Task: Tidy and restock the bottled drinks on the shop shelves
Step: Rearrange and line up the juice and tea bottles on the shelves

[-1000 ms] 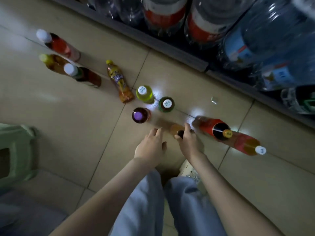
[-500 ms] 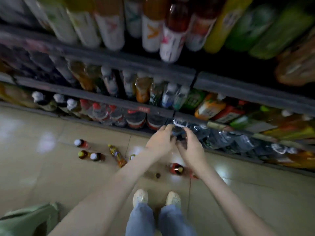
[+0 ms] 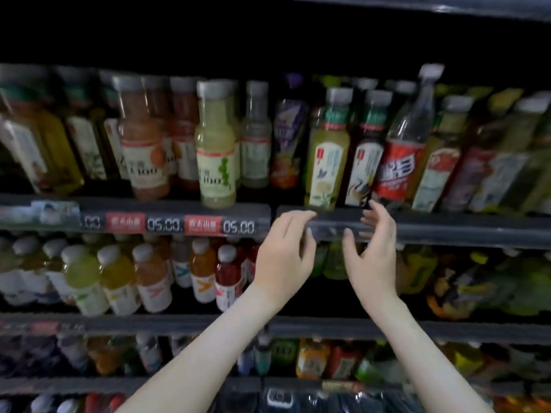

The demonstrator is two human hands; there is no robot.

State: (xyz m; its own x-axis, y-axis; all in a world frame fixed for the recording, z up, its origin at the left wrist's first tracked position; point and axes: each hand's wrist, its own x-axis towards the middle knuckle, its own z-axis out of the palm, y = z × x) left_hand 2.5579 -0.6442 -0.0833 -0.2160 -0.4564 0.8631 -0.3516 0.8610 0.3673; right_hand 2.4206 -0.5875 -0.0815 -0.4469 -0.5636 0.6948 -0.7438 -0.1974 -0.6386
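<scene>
Two bare hands hover empty before a dim shop's drinks display: the left hand [image 3: 284, 257] with fingers loosely bent, the right hand [image 3: 374, 257] with fingers spread, neither grasping anything. Both are level with the grey shelf-edge rail [image 3: 447, 225]. They are just below a white-capped plastic bottle of pale green tea [image 3: 326, 162], which stands at the front of the upper shelf. Beside it are a dark, white-labelled tea bottle [image 3: 365, 162] and a taller clear plastic bottle with a red label [image 3: 401, 150]. Blur makes it unclear whether the left fingertips touch the rail. The bottled drinks [image 3: 149, 275] fill the tiers above and below in upright rows. The step in hand appears to be a reach toward this shelf front to straighten stock. The next move likely calls for closing one hand round a bottle's body while the other steadies its close-packed neighbours.
</scene>
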